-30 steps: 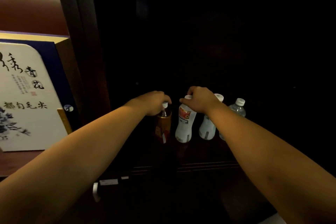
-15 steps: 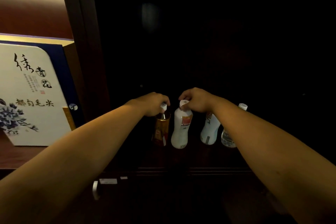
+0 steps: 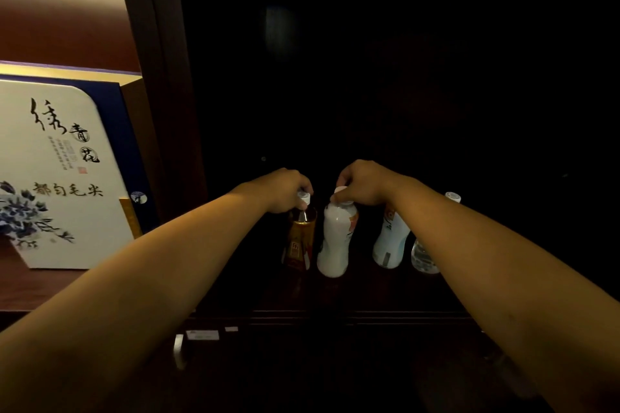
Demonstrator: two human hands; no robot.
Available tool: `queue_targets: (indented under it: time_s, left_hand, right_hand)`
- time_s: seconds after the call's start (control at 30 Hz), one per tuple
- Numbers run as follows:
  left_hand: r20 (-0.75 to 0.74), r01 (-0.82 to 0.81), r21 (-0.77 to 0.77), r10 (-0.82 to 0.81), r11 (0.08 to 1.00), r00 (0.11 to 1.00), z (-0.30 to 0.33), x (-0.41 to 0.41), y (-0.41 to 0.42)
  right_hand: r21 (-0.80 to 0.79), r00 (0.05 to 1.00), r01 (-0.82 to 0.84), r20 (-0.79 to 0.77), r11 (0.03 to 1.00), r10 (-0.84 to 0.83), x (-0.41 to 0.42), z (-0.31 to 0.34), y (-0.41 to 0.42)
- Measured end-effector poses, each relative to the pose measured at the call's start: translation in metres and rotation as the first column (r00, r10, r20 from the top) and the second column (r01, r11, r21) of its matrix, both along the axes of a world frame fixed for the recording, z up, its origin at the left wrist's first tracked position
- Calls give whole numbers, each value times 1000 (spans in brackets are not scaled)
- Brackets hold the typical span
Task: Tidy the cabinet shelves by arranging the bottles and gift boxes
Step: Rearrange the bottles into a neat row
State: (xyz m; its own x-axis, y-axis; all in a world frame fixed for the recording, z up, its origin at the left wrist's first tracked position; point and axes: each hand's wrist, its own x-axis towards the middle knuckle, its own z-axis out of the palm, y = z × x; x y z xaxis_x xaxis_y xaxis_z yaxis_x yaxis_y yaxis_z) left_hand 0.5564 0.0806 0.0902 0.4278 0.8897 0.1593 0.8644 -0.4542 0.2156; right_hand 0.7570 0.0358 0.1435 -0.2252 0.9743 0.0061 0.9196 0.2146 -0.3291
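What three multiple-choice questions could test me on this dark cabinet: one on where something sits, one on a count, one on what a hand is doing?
1. Where does the gift box stand?
A. Left of the bottles
B. Behind the bottles
C. Right of the bottles

2. How many bottles are on the shelf?
A. Two
B. Four
C. Six

3. What is the left hand doing?
A. Resting flat on the shelf
B. Gripping the amber bottle at its cap
C. Lifting the gift box

Answers: 1 A, it occupies the neighbouring left compartment. 2 B, four stand in a row. 3 B, its fingers close around the cap.
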Motion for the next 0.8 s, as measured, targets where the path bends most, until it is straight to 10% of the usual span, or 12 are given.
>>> queue_targets:
  time_s: [0.8]
  left_hand:
    - [50,-25,-57,28,998,998,8,-3,-5]
  right_hand:
    - [76,993,34,111,997,-42,-4,0,4]
